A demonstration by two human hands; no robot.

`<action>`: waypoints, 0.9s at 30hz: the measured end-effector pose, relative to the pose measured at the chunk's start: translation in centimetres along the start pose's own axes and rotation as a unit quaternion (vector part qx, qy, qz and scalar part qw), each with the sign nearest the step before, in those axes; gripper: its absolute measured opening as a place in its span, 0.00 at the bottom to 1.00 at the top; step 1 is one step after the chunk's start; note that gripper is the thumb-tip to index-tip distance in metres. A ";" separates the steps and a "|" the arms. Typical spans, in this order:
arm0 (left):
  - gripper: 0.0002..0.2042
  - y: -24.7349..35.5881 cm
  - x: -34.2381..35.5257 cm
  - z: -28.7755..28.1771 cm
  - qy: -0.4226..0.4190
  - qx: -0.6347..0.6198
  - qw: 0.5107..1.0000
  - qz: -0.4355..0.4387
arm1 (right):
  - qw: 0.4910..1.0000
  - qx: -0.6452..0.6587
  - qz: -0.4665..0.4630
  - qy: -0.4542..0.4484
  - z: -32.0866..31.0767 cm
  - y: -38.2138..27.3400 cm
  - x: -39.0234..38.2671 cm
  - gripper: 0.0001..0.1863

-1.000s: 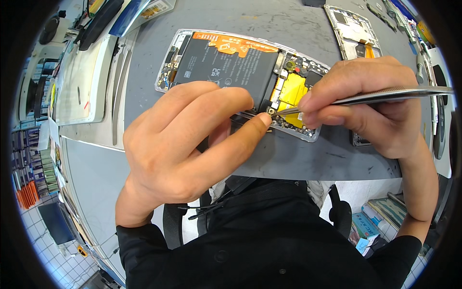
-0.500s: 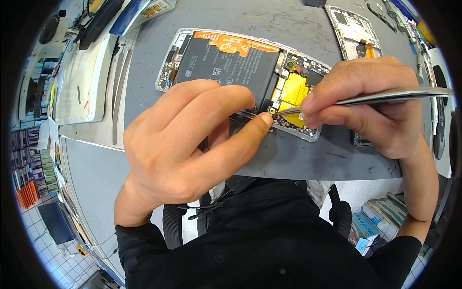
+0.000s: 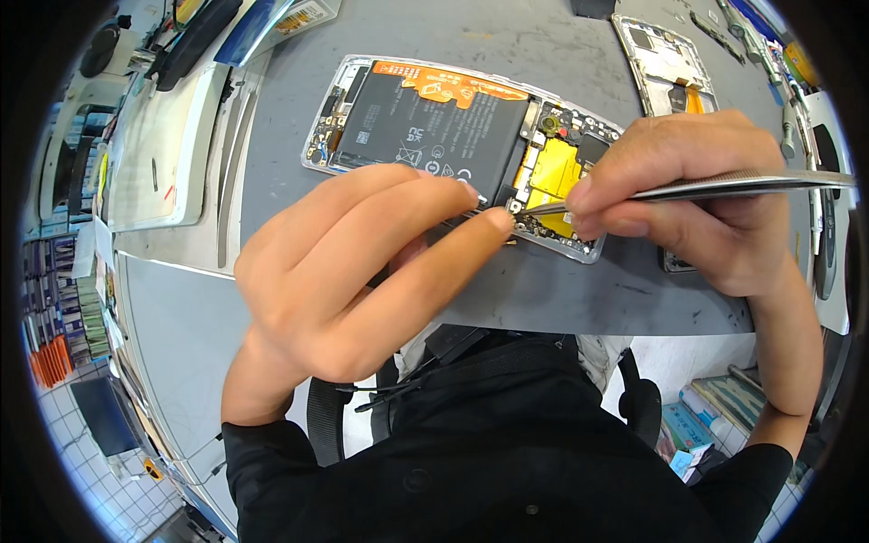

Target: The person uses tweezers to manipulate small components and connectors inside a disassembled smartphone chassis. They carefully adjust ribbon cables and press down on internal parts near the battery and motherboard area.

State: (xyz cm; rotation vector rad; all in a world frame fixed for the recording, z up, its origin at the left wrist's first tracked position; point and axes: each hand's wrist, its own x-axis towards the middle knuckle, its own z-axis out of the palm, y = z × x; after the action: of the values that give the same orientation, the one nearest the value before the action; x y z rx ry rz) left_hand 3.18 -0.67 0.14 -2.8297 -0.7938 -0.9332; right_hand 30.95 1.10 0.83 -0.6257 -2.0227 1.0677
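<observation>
An opened smartphone (image 3: 534, 94) lies at a slant on the grey mat, its black battery (image 3: 434, 131), orange film (image 3: 444, 88) and yellow-covered circuit board (image 3: 554, 170) showing. My left hand (image 3: 344, 271) is closed on its near edge. The thumb tip touches the edge beside the board, and the bent index finger rests over the battery; the other fingers are mostly hidden. Metal tweezers (image 3: 706, 185) are pinched in my right hand (image 3: 706, 195). Their tips reach the board's lower left corner, right by my left thumb. What lies between the tips is too small to tell.
Another phone frame (image 3: 665, 63) lies at the far right, beside several pen-like tools (image 3: 747, 36). A white tray (image 3: 163, 145) stands on the left, with a long metal strip (image 3: 233, 172) along it. The table's front edge (image 3: 634, 333) is close to my body.
My left hand has shifted slightly, and more of the battery's print now shows above its fingers. My right hand and the tweezers stay almost where they were.
</observation>
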 end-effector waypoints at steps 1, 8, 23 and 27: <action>0.17 0.0 -0.1 0.0 0.016 -0.001 1.000 -0.001 | 1.000 -0.002 0.003 0.003 0.0 -0.1 -0.1 0.08; 0.18 -1.1 0.0 -1.0 0.030 -0.018 0.999 -0.029 | 0.997 -0.074 -0.022 -0.020 -0.1 -1.0 0.0 0.08; 0.35 -7.0 3.3 -3.3 -0.200 -0.138 0.966 -0.088 | 0.965 -0.232 -0.110 -0.044 -1.8 -4.6 -0.6 0.12; 0.32 -7.3 3.2 -3.0 -0.196 -0.150 0.963 -0.108 | 0.954 -0.286 -0.089 -0.013 -1.0 -5.2 -0.7 0.11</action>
State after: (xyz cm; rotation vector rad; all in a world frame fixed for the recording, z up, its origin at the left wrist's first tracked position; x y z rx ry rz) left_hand 0.15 6.49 3.62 -3.3056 -1.1049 -0.5517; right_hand 31.78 -1.67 5.27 -0.6987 -2.3723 0.3734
